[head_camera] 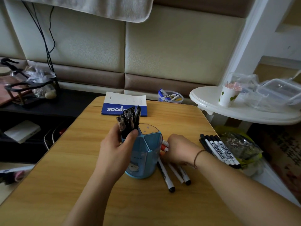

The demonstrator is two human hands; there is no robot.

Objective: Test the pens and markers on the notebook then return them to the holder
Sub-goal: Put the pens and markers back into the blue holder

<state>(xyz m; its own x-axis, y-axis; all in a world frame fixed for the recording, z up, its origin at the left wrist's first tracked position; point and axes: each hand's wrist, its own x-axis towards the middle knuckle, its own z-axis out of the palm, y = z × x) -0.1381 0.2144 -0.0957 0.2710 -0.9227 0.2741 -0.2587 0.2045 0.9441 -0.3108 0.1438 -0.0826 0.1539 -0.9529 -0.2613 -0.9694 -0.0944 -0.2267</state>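
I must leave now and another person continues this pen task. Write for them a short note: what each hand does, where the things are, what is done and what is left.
Left hand: grips a bunch of black pens standing in the blue holder.
Right hand: rests on the loose markers beside the holder; whether it grips one cannot be seen.
Three markers lie on the wooden table under the right wrist. A row of black markers lies at the right edge.
Notebook: closed, at the far edge.
Done: cannot tell if any were tested.
Left: open the notebook, test, return all to the holder.
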